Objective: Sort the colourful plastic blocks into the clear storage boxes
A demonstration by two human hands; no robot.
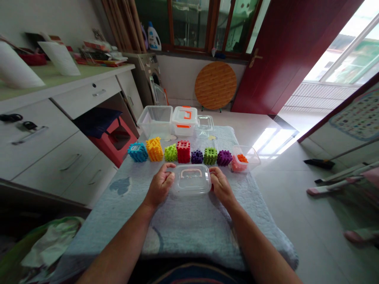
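Note:
A clear plastic lid [192,186] with a pale handle is held level between my two hands, low over the cloth. My left hand [160,183] is closed on its left edge, thumb on top. At the right edge, my right hand [220,185] grips with curled fingers. Just beyond it runs a row of interlocking block cubes: blue [137,152], yellow [154,149], lime [171,152], red [183,152], dark blue [197,156], green [210,156] and purple [224,157]. Right of them sits a clear tub [254,158] with orange pieces [242,158] inside.
Behind the cubes stand a large clear bin [155,120], a lidded box with orange clips [185,118] and another clear container [205,123]. A blue-grey cloth [124,213] covers the table. Left are drawers [59,146] and a red stool [118,136].

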